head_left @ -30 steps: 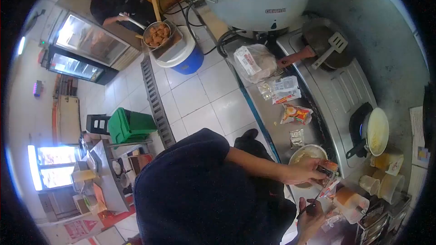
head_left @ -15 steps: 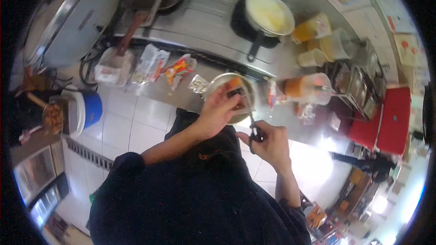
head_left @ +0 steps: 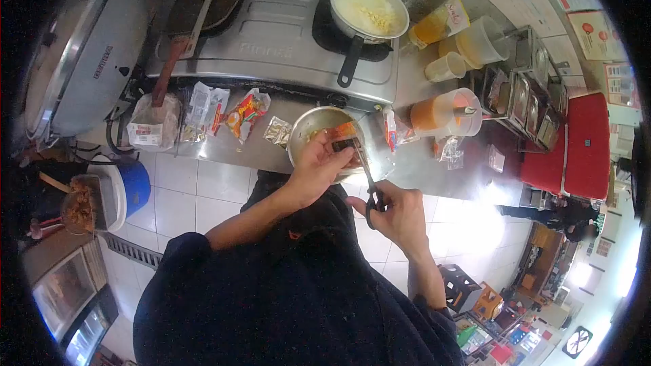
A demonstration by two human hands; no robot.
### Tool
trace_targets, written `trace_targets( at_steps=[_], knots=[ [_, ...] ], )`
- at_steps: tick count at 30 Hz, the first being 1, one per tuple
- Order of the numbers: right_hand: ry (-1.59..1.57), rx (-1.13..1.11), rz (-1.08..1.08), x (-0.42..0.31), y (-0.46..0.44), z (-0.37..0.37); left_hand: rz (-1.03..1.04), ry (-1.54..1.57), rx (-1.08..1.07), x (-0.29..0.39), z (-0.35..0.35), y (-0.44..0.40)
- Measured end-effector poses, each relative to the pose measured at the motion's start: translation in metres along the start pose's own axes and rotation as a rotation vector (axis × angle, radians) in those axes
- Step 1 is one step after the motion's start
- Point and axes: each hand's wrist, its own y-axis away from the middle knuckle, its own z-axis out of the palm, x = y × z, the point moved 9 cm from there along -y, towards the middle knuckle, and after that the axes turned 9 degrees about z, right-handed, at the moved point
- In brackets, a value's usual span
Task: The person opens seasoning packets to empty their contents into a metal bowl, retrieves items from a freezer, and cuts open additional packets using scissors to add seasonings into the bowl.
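Between the fingers of my left hand [head_left: 316, 175], closed in a pinch, are seasoning sachets [head_left: 346, 130] with orange and dark parts. They are held over a round metal bowl [head_left: 294, 137] at the counter's front. My right hand [head_left: 401, 215] grips black-handled scissors [head_left: 373, 198], its thumb standing a little apart. The scissor blades point up at the sachets' right edge; whether they touch the film I cannot tell. Left of the bowl lie a silvery foil sachet [head_left: 277, 131] and a red-orange noodle wrapper [head_left: 248, 116]. My hand and the sachets hide part of the bowl's inside.
On the stove [head_left: 278, 44] sit a saucepan [head_left: 369, 8] of pale, yellowish contents and a dark pan [head_left: 227, 10] with a slotted turner [head_left: 198, 15]. Orange liquid fills part of a plastic jug [head_left: 430, 115] at right. Metal containers [head_left: 529, 98] and a red box [head_left: 586, 146] stand beyond.
The view has shifted, so the stove and counter items appear further left. The scissor blades now lie closer along the sachets' right side. Both hands keep their hold.
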Motion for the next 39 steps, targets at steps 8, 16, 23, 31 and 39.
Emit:
trace_targets(
  at_steps=[8, 16, 23, 31, 39],
  knots=[
    [-0.098, 0.034, 0.007, 0.009, 0.002, -0.002, 0.025, -0.010, -0.015, -0.013, 0.009, -0.003],
    [-0.053, 0.020, -0.015, 0.010, -0.004, -0.010, 0.038, -0.106, -0.053, -0.028, 0.004, -0.004],
    [0.034, 0.033, -0.054, 0.018, -0.010, -0.010, -0.015, -0.120, -0.041, -0.032, 0.004, -0.003],
    [-0.009, 0.052, 0.056, 0.040, -0.014, -0.015, -0.097, -0.200, -0.131, -0.053, 0.019, -0.010],
    [-0.128, 0.047, 0.243, 0.108, -0.024, -0.028, -0.269, -0.243, -0.272, -0.118, 0.033, -0.039]
  ],
)
